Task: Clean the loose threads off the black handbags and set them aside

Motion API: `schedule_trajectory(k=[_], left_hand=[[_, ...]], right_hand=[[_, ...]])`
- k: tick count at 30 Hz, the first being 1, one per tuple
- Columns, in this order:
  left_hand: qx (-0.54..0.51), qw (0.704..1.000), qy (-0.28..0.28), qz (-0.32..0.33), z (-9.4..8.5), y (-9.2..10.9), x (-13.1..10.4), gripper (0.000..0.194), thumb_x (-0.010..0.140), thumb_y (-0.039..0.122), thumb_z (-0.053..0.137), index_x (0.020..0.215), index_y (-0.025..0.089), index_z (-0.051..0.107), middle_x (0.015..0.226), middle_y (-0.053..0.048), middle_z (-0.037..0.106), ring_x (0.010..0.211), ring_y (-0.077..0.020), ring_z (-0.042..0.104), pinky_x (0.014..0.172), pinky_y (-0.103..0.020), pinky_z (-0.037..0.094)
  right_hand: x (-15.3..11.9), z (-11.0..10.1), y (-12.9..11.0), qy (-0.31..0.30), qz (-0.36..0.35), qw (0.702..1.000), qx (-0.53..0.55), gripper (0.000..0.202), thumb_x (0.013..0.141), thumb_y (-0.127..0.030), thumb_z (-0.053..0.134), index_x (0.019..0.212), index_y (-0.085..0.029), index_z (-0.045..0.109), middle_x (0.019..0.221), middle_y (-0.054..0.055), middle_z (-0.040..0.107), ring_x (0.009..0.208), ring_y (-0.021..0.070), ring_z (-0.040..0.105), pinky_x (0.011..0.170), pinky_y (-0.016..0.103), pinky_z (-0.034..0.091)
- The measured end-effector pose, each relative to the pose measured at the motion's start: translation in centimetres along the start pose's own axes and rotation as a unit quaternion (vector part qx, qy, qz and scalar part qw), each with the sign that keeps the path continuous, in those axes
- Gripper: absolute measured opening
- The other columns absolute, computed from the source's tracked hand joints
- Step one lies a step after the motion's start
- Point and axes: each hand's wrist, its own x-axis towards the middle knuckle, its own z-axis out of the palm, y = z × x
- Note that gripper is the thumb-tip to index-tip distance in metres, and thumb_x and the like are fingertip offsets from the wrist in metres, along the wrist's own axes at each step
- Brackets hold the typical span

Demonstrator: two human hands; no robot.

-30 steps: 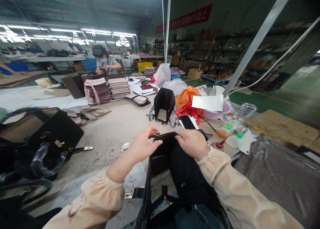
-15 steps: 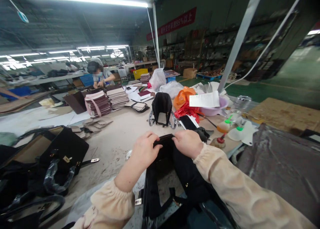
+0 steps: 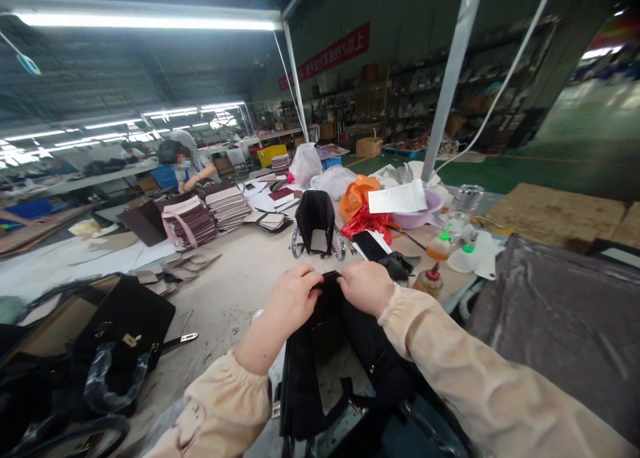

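Observation:
A black handbag [image 3: 387, 371] lies in front of me with its opening towards me and small gold fittings on its side. My left hand [image 3: 296, 295] pinches the left part of its far top edge, thumb and fingers closed on the fabric. Close beside it, my right hand [image 3: 367, 286] grips the same edge further right, its fingertips partly hidden behind the bag. Just beyond my hands stands a smaller-looking black bag [image 3: 315, 219] with plastic-wrapped handles. More black handbags [image 3: 125, 331] with wrapped handles and a metal-tipped strap are heaped at the left.
Stacks of maroon panels [image 3: 193, 223] stand at the far left, with a co-worker [image 3: 193, 165] behind them. A phone [image 3: 371, 246], a red plastic bag [image 3: 367, 225], a lilac basin [image 3: 415, 218] and glue bottles [image 3: 429, 279] sit at the right. A metal post [image 3: 453, 78] rises behind.
The view has turned slightly right, so the surroundings sit further left. Both hands have drawn a little closer together along the bag's edge and still grip it.

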Motion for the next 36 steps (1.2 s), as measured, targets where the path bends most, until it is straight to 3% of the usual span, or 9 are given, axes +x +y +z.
schedule_trajectory(k=[6,10,13,20,28,36], left_hand=[[0.047,0.999,-0.017,0.021,0.1,-0.4,0.5,0.007,0.078,0.017,0.058,0.076,0.017,0.065,0.089,-0.005,0.061,0.085,-0.0194,0.057,0.08,-0.033,0.045],[-0.031,0.999,-0.012,0.03,0.4,-0.8,0.4,0.01,0.079,0.018,0.06,0.07,0.016,0.063,0.096,-0.005,0.061,0.086,-0.0166,0.058,0.08,-0.029,0.046],[-0.079,0.997,0.0,-0.004,0.8,-1.1,0.4,0.01,0.08,0.017,0.059,0.07,0.017,0.061,0.086,-0.003,0.063,0.08,-0.0139,0.058,0.075,-0.026,0.045],[-0.085,0.994,0.018,-0.072,1.2,-1.1,0.5,0.017,0.079,0.021,0.059,0.063,0.017,0.056,0.066,0.001,0.059,0.064,-0.0114,0.054,0.062,-0.023,0.039],[-0.07,0.997,0.009,-0.035,1.2,-1.0,0.5,0.012,0.081,0.02,0.058,0.069,0.017,0.061,0.075,-0.001,0.061,0.073,-0.0124,0.056,0.069,-0.023,0.041],[-0.03,0.999,0.003,-0.033,1.0,-0.8,0.5,0.014,0.083,0.025,0.056,0.073,0.018,0.063,0.073,-0.001,0.061,0.07,-0.0127,0.056,0.065,-0.024,0.04]], right_hand=[[0.0,-0.2,-0.2,-0.007,0.004,1.0,0.004,0.035,0.088,-0.033,0.04,0.083,-0.018,0.072,0.084,0.012,0.071,0.082,0.0245,0.067,0.07,0.03,0.047],[0.0,0.0,-0.1,-0.007,0.005,1.0,0.006,0.036,0.088,-0.034,0.039,0.083,-0.019,0.071,0.083,0.011,0.071,0.082,0.0239,0.067,0.069,0.03,0.047],[0.0,0.2,0.0,-0.007,0.004,1.0,0.007,0.036,0.089,-0.035,0.038,0.084,-0.02,0.071,0.084,0.01,0.072,0.082,0.0231,0.067,0.069,0.029,0.047],[0.0,0.4,0.2,-0.007,-0.003,1.0,0.008,0.036,0.09,-0.037,0.038,0.085,-0.021,0.07,0.085,0.008,0.072,0.084,0.0213,0.066,0.071,0.028,0.046],[0.0,0.1,0.1,-0.01,-0.003,1.0,-0.006,0.037,0.091,-0.037,0.037,0.084,-0.02,0.069,0.086,0.01,0.071,0.084,0.0223,0.066,0.069,0.029,0.045],[-0.2,-0.3,0.7,-0.006,-0.015,1.0,-0.003,0.035,0.09,-0.042,0.04,0.088,-0.022,0.069,0.088,0.007,0.071,0.086,0.022,0.066,0.069,0.029,0.044]])
